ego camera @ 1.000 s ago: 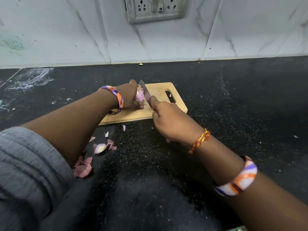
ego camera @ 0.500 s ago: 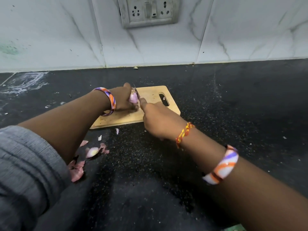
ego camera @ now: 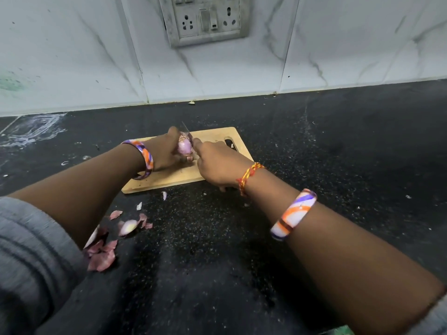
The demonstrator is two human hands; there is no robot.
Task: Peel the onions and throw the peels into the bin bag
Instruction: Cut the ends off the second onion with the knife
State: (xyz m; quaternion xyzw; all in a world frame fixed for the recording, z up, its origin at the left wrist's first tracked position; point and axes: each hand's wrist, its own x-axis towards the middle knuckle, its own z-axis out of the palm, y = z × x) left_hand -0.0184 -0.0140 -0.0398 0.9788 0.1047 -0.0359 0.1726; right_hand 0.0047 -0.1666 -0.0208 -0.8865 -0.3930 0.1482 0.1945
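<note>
A small pink onion [ego camera: 184, 145] rests on the wooden cutting board [ego camera: 212, 137]. My left hand [ego camera: 162, 151] grips it from the left side. My right hand [ego camera: 219, 165] is closed around a knife, whose thin blade [ego camera: 186, 130] stands against the onion's right side with its tip pointing away from me. The knife's handle is hidden inside my fist. Loose onion peels [ego camera: 102, 252] and a pale onion piece [ego camera: 127, 227] lie on the black counter beside my left forearm. No bin bag is in view.
The black speckled counter [ego camera: 326, 146] stretches right of the board. A white tiled wall with a socket plate [ego camera: 205, 19] stands behind. Small scraps [ego camera: 164, 195] lie just in front of the board. A green edge [ego camera: 338, 331] shows at the bottom.
The camera view has tilted down and shifted, so the board sits lower in frame. The knife blade has stayed against the onion; both hands keep their grips.
</note>
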